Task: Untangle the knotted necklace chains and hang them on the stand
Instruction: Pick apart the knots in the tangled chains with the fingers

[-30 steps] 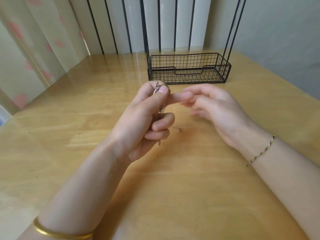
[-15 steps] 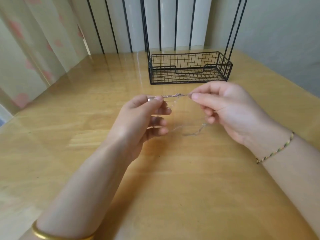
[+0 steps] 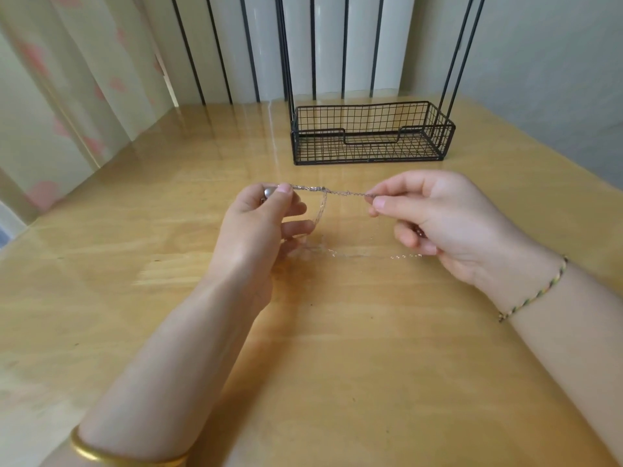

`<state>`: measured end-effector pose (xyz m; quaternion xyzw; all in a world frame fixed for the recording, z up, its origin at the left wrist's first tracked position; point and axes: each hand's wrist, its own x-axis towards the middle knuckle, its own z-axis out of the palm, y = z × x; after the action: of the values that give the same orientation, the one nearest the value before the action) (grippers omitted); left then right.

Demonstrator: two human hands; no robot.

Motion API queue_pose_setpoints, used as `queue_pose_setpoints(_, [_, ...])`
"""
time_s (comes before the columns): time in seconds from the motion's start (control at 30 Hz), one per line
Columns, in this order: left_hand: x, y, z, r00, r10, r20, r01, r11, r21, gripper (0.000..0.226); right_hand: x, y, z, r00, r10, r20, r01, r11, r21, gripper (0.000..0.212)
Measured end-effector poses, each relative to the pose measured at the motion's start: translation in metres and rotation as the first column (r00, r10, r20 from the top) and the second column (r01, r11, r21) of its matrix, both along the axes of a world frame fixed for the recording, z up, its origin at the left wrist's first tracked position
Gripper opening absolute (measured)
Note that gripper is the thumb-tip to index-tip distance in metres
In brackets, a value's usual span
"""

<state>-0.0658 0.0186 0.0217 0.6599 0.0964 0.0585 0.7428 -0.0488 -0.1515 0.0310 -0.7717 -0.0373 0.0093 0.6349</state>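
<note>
The stand point(image 3: 317, 131), a black wire basket with thin uprights rising out of the top of the view, stood on the wooden table point(image 3: 135, 264). Both hands were in front of the stand, on the person's side of it and apart from it.

The left hand point(image 3: 256, 224) was below the stand's left end. Its thumb and forefinger were pressed together on one end of the necklace chains point(image 3: 332, 191), with a small silver piece point(image 3: 269, 191) showing between them. The other fingers were loosely curled beneath.

The right hand point(image 3: 438, 217) was below the stand's right end. It pinched the other end of the chains between thumb and forefinger, and its remaining fingers were curled in toward the palm.

Between the two pinches the chains ran in a taut, nearly level line, parallel to the stand's front wall and raised off the table. A looser strand dropped from the line nearer the left hand. More fine chain appeared to lie on the table below, though it was too thin and blurred to trace.

A gold bangle point(image 3: 111, 456) circled the left wrist and a braided cord bracelet point(image 3: 536, 291) the right, both well in front of the stand. A pale curtain point(image 3: 50, 96) hung far to the stand's left.
</note>
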Motion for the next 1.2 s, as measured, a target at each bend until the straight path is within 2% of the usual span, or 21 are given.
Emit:
queue_pose_setpoints(0.07, [0.001, 0.000, -0.001, 1.000, 0.012, 0.019, -0.013, 1.000, 0.022, 0.017, 0.000, 0.001, 0.001, 0.995, 0.061, -0.081, -0.051, 0.992, 0.112, 0.009])
queue_pose_setpoints(0.13, [0.002, 0.001, -0.001, 0.999, 0.030, 0.037, -0.031, 0.999, 0.020, 0.017, 0.000, 0.000, 0.002, 0.989, 0.093, -0.116, -0.074, 0.985, 0.158, 0.009])
queue_pose_setpoints(0.3, [0.005, 0.010, 0.003, 0.994, 0.081, 0.075, -0.065, 0.978, -0.201, 0.015, 0.006, -0.006, 0.000, 0.988, 0.015, -0.156, 0.015, 0.981, 0.192, 0.016])
queue_pose_setpoints(0.47, [0.007, 0.012, 0.006, 0.985, 0.134, 0.109, -0.100, 0.957, -0.272, 0.018, 0.007, -0.007, -0.003, 0.984, -0.033, -0.174, 0.043, 0.998, 0.056, 0.021])
queue_pose_setpoints(0.57, [0.006, 0.013, 0.007, 0.975, 0.180, 0.131, -0.132, 0.940, -0.314, 0.018, 0.009, -0.008, -0.006, 0.990, -0.104, -0.097, 0.102, 0.994, -0.026, 0.023])
queue_pose_setpoints(0.7, [0.006, 0.016, 0.008, 0.975, 0.189, 0.114, -0.139, 0.928, -0.346, 0.019, 0.012, -0.011, -0.011, 0.983, -0.183, -0.018, 0.182, 0.982, -0.053, 0.026])
queue_pose_setpoints(0.8, [0.005, 0.015, 0.007, 0.984, 0.130, 0.119, -0.084, 0.939, -0.334, 0.019, 0.012, -0.009, -0.014, 0.988, -0.156, 0.016, 0.157, 0.984, -0.090, 0.022])
queue_pose_setpoints(0.9, [0.004, 0.011, 0.007, 0.988, 0.000, 0.157, 0.065, 0.911, -0.408, 0.019, 0.006, -0.001, -0.013, 0.987, -0.105, 0.121, 0.121, 0.983, -0.138, 0.017])
queue_pose_setpoints(1.0, [0.002, 0.005, 0.009, 0.969, -0.162, 0.185, 0.235, 0.830, -0.505, 0.022, -0.001, 0.013, -0.011, 0.977, -0.005, 0.212, 0.023, 0.996, -0.083, 0.018])
queue_pose_setpoints(1.2, [-0.002, -0.003, 0.008, 0.892, -0.394, 0.222, 0.452, 0.752, -0.480, 0.016, -0.010, 0.029, -0.005, 0.915, 0.012, 0.404, -0.019, 1.000, 0.012, 0.017])
